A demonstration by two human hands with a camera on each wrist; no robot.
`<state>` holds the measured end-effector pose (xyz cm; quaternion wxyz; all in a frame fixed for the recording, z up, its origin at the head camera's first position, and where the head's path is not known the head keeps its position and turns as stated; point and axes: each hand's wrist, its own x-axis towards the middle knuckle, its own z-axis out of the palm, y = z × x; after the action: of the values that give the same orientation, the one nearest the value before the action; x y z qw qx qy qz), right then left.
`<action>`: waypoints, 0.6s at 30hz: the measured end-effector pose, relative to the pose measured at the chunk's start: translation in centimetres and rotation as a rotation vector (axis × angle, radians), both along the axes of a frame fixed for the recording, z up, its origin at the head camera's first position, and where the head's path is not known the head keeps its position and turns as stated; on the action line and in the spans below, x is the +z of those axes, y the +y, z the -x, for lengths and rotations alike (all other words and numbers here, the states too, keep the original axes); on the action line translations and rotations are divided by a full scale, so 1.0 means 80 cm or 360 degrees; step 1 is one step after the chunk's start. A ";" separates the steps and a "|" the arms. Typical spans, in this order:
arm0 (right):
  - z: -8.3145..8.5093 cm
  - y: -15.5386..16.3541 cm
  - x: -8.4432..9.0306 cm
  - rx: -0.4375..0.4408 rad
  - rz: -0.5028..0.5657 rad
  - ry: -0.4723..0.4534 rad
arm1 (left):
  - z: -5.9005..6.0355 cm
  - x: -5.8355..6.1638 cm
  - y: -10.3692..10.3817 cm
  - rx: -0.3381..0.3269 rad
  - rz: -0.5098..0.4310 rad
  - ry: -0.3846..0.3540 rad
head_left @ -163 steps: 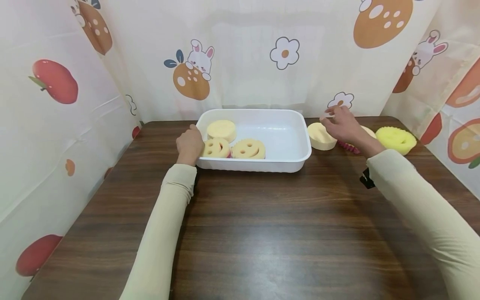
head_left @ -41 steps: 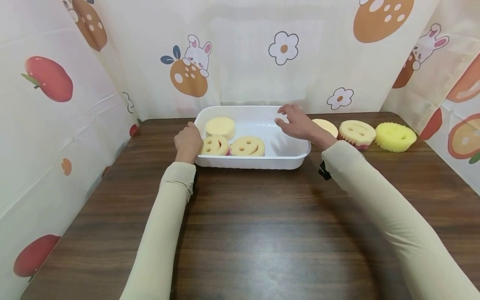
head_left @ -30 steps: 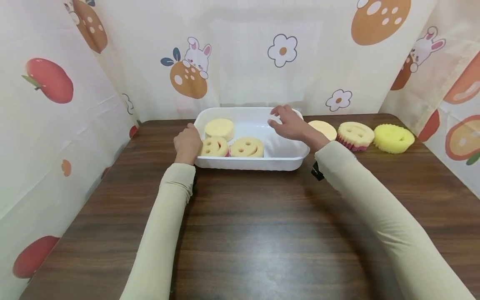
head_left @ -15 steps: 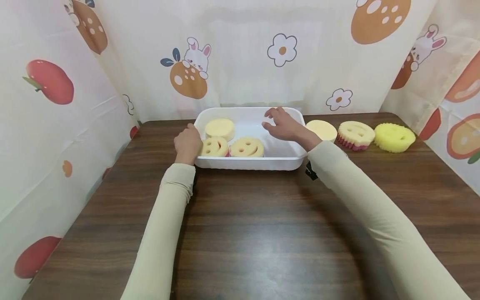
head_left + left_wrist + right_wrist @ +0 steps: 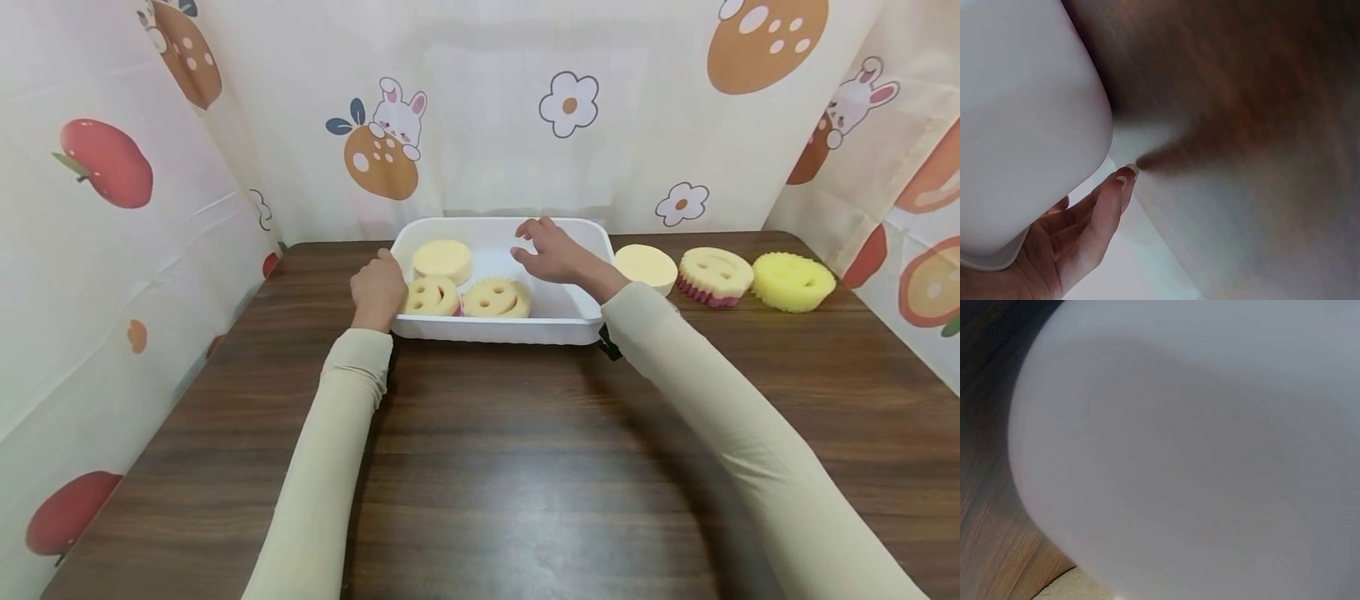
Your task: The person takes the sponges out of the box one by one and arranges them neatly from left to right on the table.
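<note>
A white tray [image 5: 577,321] sits at the table's far middle. Inside lie a plain round sponge [image 5: 442,258] and two smiley sponges [image 5: 431,296] [image 5: 495,297]. My left hand [image 5: 378,287] grips the tray's left rim; in the left wrist view its fingers [image 5: 1104,206] lie along the tray's outer wall [image 5: 1022,125]. My right hand [image 5: 536,250] hovers over the tray's back middle, fingers spread and holding nothing. The right wrist view shows mostly the tray's white wall [image 5: 1197,456].
To the right of the tray stand a plain round sponge [image 5: 645,267], a smiley sponge with a pink base [image 5: 716,275] and a bright yellow sponge [image 5: 792,281]. Printed curtains close off three sides of the dark wooden table [image 5: 525,467].
My right hand has moved left, from the sponges outside the tray to above the tray's middle, carrying nothing. The left hand has stayed on the rim.
</note>
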<state>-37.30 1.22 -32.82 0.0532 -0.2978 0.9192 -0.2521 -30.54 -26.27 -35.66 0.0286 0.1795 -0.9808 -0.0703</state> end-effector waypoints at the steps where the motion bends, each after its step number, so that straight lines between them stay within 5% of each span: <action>1: -0.001 -0.001 0.001 0.0008 0.0003 -0.0001 | 0.000 0.000 0.000 -0.0002 0.0003 0.0002; 18: 0.002 -0.015 -0.017 0.0058 0.0013 -0.0035 | 0.003 -0.002 0.000 0.0001 0.0040 -0.0004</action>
<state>-37.48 -0.01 -34.21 0.0667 -0.3119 0.9119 -0.2582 -30.81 -26.30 -35.84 0.0296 0.1796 -0.9816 -0.0578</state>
